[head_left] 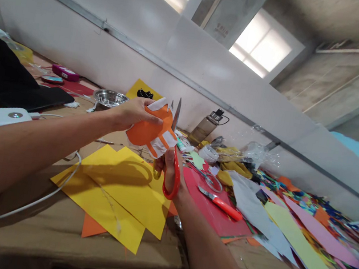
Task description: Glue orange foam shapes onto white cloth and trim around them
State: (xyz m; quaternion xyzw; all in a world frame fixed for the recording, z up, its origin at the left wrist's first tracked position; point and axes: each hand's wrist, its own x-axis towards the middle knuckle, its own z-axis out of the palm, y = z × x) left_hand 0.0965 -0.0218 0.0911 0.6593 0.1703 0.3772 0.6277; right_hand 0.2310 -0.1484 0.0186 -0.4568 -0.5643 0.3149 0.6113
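My left hand [131, 114] pinches an orange and white paper cut-out [142, 132] between thumb and fingers, held up above the table. My right hand [169, 169] is closed round the red handles of a pair of scissors [173, 179]. The scissor blades point upward and are parted, beside the right edge of the cut-out. Below both hands lie overlapping yellow sheets [91, 182], with an orange sheet [93, 226] showing under them.
A metal bowl [109, 98] and a bottle [205, 127] stand near the wall. A red-handled cutter [223, 205] lies on a red sheet [196, 200] at the right, near coloured paper scraps [307, 205]. A white cable [37, 206] crosses the left side.
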